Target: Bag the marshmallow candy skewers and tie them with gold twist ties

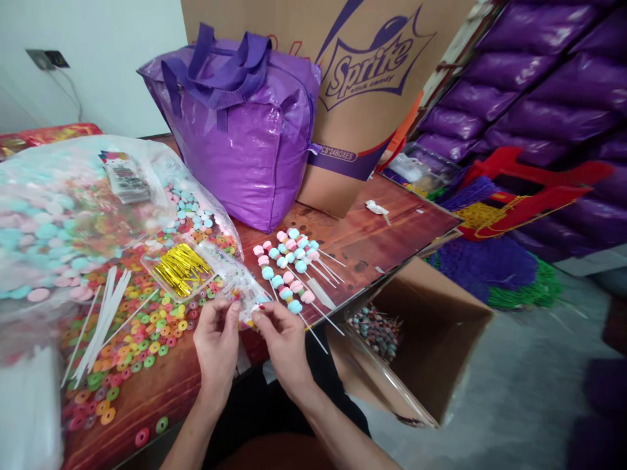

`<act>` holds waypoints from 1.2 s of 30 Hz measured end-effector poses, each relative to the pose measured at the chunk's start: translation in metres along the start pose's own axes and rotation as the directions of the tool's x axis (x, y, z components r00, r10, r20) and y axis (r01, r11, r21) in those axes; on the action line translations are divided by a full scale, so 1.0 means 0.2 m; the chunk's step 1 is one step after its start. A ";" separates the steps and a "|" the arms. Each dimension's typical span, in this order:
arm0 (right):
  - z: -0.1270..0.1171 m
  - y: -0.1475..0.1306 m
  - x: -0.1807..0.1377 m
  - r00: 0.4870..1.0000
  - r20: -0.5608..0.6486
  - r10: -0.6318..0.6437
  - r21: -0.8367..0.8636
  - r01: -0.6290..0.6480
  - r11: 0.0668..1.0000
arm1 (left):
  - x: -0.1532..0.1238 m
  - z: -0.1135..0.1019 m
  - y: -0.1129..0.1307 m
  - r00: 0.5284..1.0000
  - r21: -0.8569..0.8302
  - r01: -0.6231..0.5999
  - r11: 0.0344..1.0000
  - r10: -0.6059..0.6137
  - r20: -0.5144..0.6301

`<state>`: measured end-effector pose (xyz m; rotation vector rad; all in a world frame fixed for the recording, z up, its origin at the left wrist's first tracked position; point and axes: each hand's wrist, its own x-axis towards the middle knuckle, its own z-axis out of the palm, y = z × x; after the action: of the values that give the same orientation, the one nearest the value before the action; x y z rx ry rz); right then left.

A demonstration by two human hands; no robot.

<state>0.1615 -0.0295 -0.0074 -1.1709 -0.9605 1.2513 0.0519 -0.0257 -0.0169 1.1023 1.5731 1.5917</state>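
My left hand (216, 339) and my right hand (284, 343) are close together at the table's front edge. Fingers of both pinch the near end of a clear printed plastic bag (239, 287), which lies away from me across the tabletop. Just right of it rest several candy skewers (289, 261), white sticks threaded with pink and blue pieces. Beyond my left hand sits a clear tray of gold twist ties (181, 269). Loose candy rings (161, 323) in many colours spread to the left, with white sticks (102, 333) lying over them.
A large clear bag of pastel candies (44, 228) covers the table's left. Behind stand a purple zip bag (240, 143) and a tall cardboard box (337, 186). Below the right edge, an open carton (435, 326) holds more skewers. Purple packages (533, 78) are stacked at far right.
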 end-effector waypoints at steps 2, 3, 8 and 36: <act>-0.01 -0.02 0.01 1.000 -0.022 -0.020 -0.003 0.020 1.000 | -0.04 -0.01 0.00 0.995 -0.092 0.092 0.991 -0.094 -0.019; -0.01 -0.02 0.01 1.000 -0.017 -0.019 -0.005 0.019 1.000 | -0.06 -0.01 -0.01 0.984 -0.163 0.177 0.971 -0.174 0.028; -0.01 -0.02 0.01 0.996 0.084 0.024 0.034 -0.027 0.999 | -0.09 0.00 0.00 0.780 -0.490 0.625 0.607 -0.504 0.370; -0.10 0.06 -0.07 0.994 -0.052 -0.096 -0.211 0.083 0.974 | -0.08 -0.02 0.08 0.838 -0.606 0.442 0.661 -0.546 0.015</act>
<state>0.1767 -0.0455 -0.0216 -1.3057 -1.1065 1.0551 0.0575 -0.0417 -0.0035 0.1629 1.1846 1.6276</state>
